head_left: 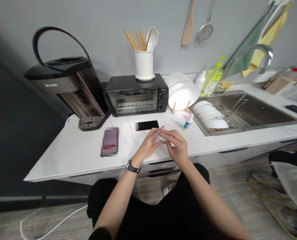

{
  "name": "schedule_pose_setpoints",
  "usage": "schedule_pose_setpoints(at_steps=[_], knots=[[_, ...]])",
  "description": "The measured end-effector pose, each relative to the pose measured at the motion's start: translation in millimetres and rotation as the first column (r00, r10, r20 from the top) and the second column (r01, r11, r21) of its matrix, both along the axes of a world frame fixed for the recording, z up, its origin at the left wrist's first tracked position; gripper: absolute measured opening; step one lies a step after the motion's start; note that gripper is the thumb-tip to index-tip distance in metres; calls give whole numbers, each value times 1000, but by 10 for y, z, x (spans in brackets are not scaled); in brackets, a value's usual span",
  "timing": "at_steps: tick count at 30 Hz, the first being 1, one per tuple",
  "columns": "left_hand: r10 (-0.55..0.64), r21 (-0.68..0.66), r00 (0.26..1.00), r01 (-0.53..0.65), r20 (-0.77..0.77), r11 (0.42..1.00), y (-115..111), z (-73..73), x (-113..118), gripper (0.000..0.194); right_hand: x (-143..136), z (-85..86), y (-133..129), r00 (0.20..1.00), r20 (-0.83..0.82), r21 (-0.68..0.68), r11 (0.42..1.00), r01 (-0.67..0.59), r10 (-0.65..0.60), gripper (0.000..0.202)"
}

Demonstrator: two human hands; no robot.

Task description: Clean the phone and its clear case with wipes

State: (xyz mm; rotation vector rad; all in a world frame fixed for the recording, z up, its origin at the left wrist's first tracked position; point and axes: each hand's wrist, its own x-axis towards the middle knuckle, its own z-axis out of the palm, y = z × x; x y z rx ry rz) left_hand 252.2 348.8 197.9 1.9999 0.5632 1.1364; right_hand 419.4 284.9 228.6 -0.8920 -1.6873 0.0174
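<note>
The small whitish item is above the front part of the worktop, pinched by the left hand and the right hand, whose fingers are bent nearly together. Light, even pressure seems best, away from the black phone behind.

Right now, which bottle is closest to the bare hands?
The small white-capped bottle with the blue label, just beyond the right hand. The yellow-green pump bottle and taller white bottle stand farther back, near the metal sink.
</note>
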Motion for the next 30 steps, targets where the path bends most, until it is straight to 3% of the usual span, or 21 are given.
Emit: schedule_pose_setpoints(at_steps=[8,11,14,18,22,30], knots=[[-29,-3,999,29,14,1000,-22,-32,-25,68,-58,-32,-73,990,113,109,990,-91,79,59],[-59,57,997,56,52,997,2,-82,-22,81,34,-61,-31,993,114,141,990,-1,-15,57],[-66,84,995,59,75,995,26,-121,-23,81,101,-83,2,991,60,126,986,111,-120,53],[-49,87,996,43,71,995,34,-128,-35,88,105,-103,16,989,9,44,989,145,-145,47],[-81,113,996,76,39,991,27,-133,-36,102,35,-117,-5,983,-46,58,982,181,-178,47],[-66,104,998,63,20,993,13,-148,-30,86,-162,-114,-84,998,48,231,973,31,-44,49]])
